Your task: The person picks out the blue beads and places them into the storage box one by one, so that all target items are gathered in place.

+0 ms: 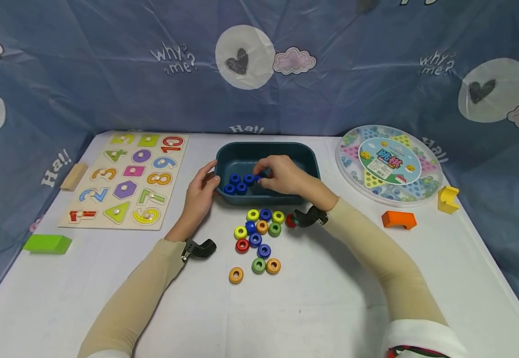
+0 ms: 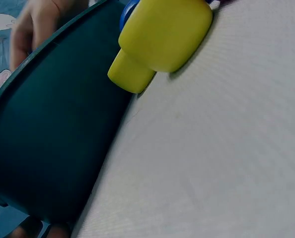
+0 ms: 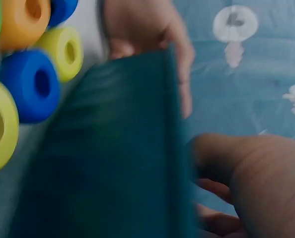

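In the head view a dark teal bin (image 1: pixel 268 200) stands at the back middle, with several blue ring beads (image 1: pixel 241 188) lying in its left part. My right hand (image 1: pixel 281 175) reaches inside and pinches a blue ring bead (image 1: pixel 258 178) between thumb and fingertips, partly hidden by the fingers. At the bin's left end my left hand (image 1: pixel 200 195) rests against the wall, fingers fairly straight. Loose ring beads in yellow (image 1: pixel 240 232), blue, red (image 1: pixel 242 245), green (image 1: pixel 274 229) and orange (image 1: pixel 236 275) lie before the bin. The right wrist view shows my left hand (image 3: pixel 142 22) touching the bin's corner.
A wooden number puzzle board (image 1: pixel 102 199) lies left, beside a green block (image 1: pixel 48 243) and a plain wooden block (image 1: pixel 74 177). To the right are a round Chinese checkers box (image 1: pixel 389 161), an orange block (image 1: pixel 399 219) and a yellow block (image 1: pixel 447 200). Printed cloth hangs behind.
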The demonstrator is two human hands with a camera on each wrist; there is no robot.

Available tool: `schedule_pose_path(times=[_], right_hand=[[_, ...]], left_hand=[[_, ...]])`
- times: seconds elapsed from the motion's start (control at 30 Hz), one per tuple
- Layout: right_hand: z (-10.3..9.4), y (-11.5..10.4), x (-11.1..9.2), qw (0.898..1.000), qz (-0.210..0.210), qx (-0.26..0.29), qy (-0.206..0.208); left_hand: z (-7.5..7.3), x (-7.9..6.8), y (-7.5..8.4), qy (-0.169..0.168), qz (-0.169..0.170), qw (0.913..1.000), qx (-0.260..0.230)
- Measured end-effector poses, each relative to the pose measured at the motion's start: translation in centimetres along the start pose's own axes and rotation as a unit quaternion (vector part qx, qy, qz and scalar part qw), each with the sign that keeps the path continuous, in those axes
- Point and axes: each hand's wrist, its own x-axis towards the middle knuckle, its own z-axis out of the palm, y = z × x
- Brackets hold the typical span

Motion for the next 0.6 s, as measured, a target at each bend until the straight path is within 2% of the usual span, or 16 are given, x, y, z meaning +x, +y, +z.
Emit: schedule_pose_path(times=[0.1,0.2,0.33,0.6], right_hand=[[0.9,0.6,1.1,0.998,0.035,-0.013,-0.048],[1.8,0.8,2.1,0.996,0.051,-0.027,-0.069],[2.7,0.8,3.0,0.996,0.055,-0.025,-0.064],[3.1,0.9,3.3,0.997,0.05,-0.015,-0.059]], left_hand=[[0.0,0.0,-0.1,0.004,0.004,1.0,0.005],[0.1,0.0,-0.1,0.004,0.002,1.0,0.001],[0.0,-0.1,0.3,-0.002,-0.006,0.9999,-0.012],[-0.1,-1.2,3.2,-0.01,-0.006,0.9999,-0.004]])
